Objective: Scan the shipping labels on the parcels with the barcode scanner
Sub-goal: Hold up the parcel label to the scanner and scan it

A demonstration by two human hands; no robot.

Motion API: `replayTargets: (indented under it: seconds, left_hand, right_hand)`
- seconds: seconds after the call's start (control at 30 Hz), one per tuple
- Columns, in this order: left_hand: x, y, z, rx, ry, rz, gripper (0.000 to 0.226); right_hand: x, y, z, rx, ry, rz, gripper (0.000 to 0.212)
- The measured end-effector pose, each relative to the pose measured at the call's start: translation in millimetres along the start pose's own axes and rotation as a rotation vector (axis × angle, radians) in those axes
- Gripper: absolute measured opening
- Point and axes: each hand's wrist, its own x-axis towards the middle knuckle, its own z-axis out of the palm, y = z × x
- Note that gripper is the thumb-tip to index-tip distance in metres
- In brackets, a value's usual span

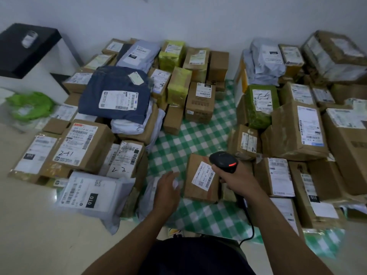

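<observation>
My right hand (235,176) grips a black barcode scanner (224,160) with a red light on its top; a black cable (250,227) trails from it toward me. The scanner's head hangs over the upper right corner of a small brown cardboard parcel (196,187) on the green checked cloth. That parcel carries a white shipping label (203,176) with barcodes, facing up. My left hand (167,190) hovers just left of the parcel, fingers spread, holding nothing. It partly covers a pale plastic mailer (148,197).
Parcels crowd both sides of the green checked cloth (178,143): brown boxes, grey mailers and a dark blue bag (115,92) on the left, boxes and a green-wrapped parcel (260,104) on the right. A black-topped stand (25,48) is at far left. A white wall stands behind.
</observation>
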Motion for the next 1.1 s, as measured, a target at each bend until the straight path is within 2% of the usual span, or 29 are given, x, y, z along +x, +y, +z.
replayTargets:
  seconds: [0.07,0.13,0.23,0.33,0.5,0.6,0.63,0.73,0.8,0.97,1.1]
  left_hand:
    - [-7.0,-30.8,-12.2,0.114,0.042,-0.098,0.049]
    - [-14.4,-54.2,-21.3,0.162,-0.038,-0.263,0.071]
    - [-23.9,-69.3,-21.7,0.016,-0.143,-0.308,0.098]
    - [-23.2,-70.3,-21.4,-0.049,-0.140,-0.365,0.105]
    - [-16.9,-63.9,-23.8,-0.098,-0.129,-0.481,0.091]
    - [-15.3,-54.7,-26.2,-0.143,-0.120,-0.477,0.072]
    - [-14.4,-51.0,-27.7,-0.153,-0.117,-0.481,0.063]
    - [-16.9,-37.0,-35.4,-0.166,-0.079,-0.488,0.033]
    - [-22.2,-22.6,-44.2,-0.204,-0.008,-0.435,0.024]
    - [-18.0,22.2,-73.3,-0.492,0.207,-0.286,0.025]
    - [-6.2,48.9,-86.4,-0.716,0.227,-0.263,0.028]
  right_hand:
    - [3.2,-1.2,14.5,-0.022,-0.046,-0.011,0.036]
    - [5.6,0.0,30.4,-0.034,-0.097,-0.014,0.042]
    - [5.8,-3.7,50.4,-0.066,-0.180,-0.038,0.037]
    - [9.0,-1.5,68.9,-0.119,-0.201,-0.052,0.048]
    - [10.3,3.4,83.0,-0.149,-0.235,-0.032,0.047]
    - [8.4,3.3,85.2,-0.144,-0.258,-0.026,0.058]
    - [7.8,2.1,85.7,-0.142,-0.265,-0.024,0.057]
    - [3.5,-3.3,85.7,-0.123,-0.278,-0.032,0.033]
    - [0.0,-6.6,84.6,-0.096,-0.273,-0.048,0.027]
    - [-1.9,-19.1,80.3,0.032,-0.152,-0.111,0.027]
    - [-5.6,-34.1,74.4,0.153,-0.131,-0.154,0.029]
